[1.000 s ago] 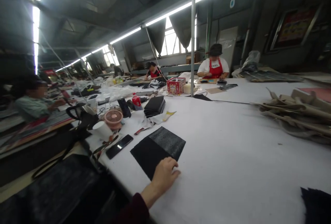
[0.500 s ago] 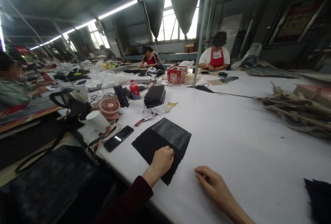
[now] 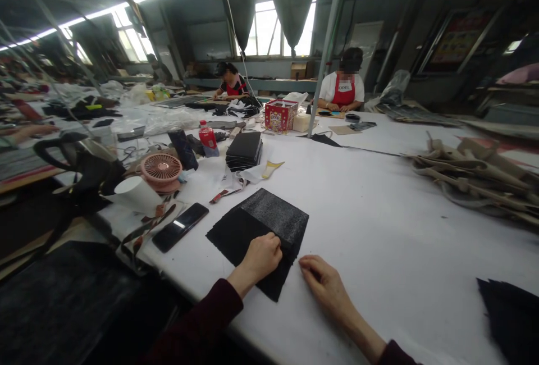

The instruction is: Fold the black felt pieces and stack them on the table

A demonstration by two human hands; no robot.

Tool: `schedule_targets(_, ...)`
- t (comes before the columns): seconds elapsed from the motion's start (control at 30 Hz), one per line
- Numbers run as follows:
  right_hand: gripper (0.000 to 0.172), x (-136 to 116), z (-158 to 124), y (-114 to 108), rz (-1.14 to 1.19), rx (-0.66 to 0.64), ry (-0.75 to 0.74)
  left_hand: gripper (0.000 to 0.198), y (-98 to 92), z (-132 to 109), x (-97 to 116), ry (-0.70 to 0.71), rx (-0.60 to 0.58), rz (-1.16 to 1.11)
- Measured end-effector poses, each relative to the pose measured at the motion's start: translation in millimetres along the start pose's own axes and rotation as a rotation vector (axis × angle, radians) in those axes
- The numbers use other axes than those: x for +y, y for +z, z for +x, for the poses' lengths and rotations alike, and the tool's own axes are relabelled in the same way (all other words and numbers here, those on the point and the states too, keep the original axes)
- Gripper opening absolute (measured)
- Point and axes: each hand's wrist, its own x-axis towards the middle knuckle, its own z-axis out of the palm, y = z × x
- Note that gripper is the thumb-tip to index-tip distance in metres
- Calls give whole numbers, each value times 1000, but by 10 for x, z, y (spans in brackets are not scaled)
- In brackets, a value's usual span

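On the white table in front of me lies a black fabric piece [image 3: 240, 241], with a greyish, speckled panel [image 3: 280, 213] across its far part. My left hand [image 3: 261, 255] rests on the fabric, its fingers curled and pinched at the near edge of the speckled panel. The fingertips are partly hidden. Just off the right edge of the fabric, my right hand [image 3: 324, 281] hovers low over the table. Its fingers are loosely bent, with a gap between thumb and forefinger, and nothing shows in it.
A phone [image 3: 181, 227] lies left of the fabric. Beyond it stand a pink fan [image 3: 162, 171], a stack of black pieces [image 3: 244, 150] and a red-labelled bottle [image 3: 208, 139]. Tan scraps [image 3: 471, 174] and dark cloth [image 3: 511, 317] lie to the right. Two co-workers sit across the table.
My right hand has moved left, closer to the edge of the fabric. My left hand stays on the fabric. The whole view has shifted slightly as my head turned right.
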Motion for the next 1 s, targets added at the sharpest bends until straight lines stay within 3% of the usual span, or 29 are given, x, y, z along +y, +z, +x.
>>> schedule_targets(0.27,33,-41,155,86,-124,15,-182,25,-44,98,-229,30,8,-284)
schedule_targets(0.47,45,-81,162,145,-452,-109,-408,19,-51,118,-291,20,-22,-476)
schedule_targets(0.7,40,-78,133,183,-564,-173,-371,15,18,174,-473,-171,-60,-814)
schedule_targets(0.93,28,-89,279,168,-247,-31,-284,7,-24,207,-497,-273,-106,-1060)
schedule_targets(1.0,27,-117,353,170,-252,-14,-287,5,-17,205,-473,-305,-105,-1154)
